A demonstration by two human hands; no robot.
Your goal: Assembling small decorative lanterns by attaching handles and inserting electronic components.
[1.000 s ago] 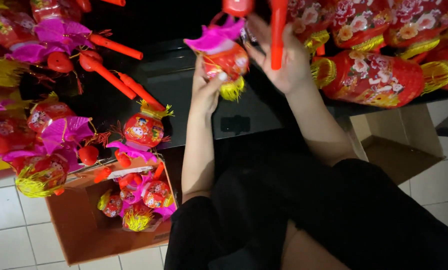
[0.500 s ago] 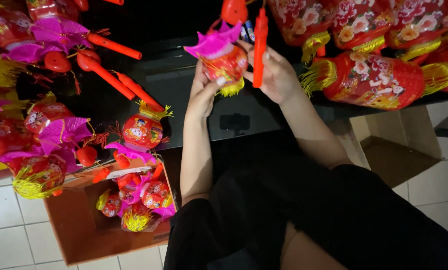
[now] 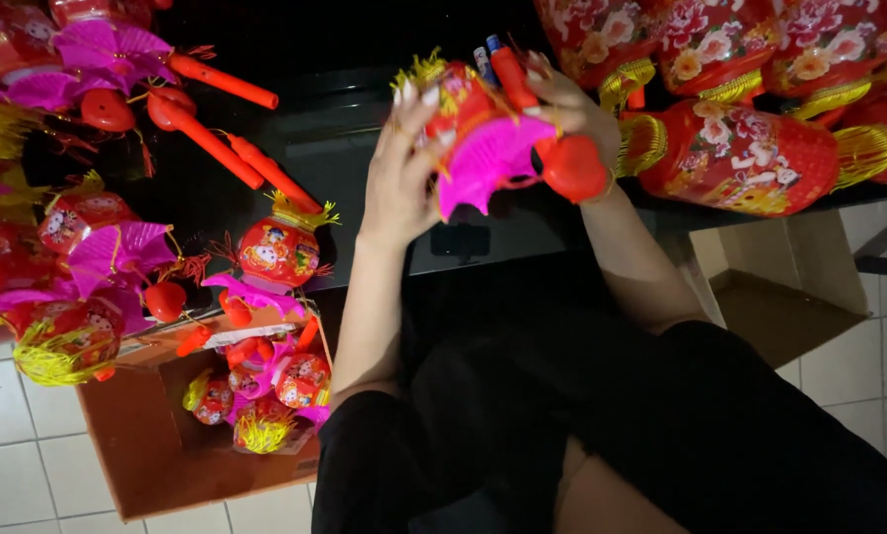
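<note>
Both hands are up over the dark desk point(image 3: 364, 168), wrapped round a small red toy lantern point(image 3: 463, 119) with a pink paper fan point(image 3: 488, 163) and yellow fringe. Left hand point(image 3: 404, 168) cups its side, fingers point(image 3: 409, 99) spread and pressed on the drum. Right hand point(image 3: 572, 109) is clamped on the lantern's red handle point(image 3: 513, 74). Just beside it lie big flowered red lanterns point(image 3: 740, 158); down left, a cardboard box point(image 3: 156, 445) on the tiled floor holds more small lanterns.

Both forearms rise, left hand point(image 3: 404, 168) fingers spread, right hand point(image 3: 572, 104) curled in a closed grip.
</note>
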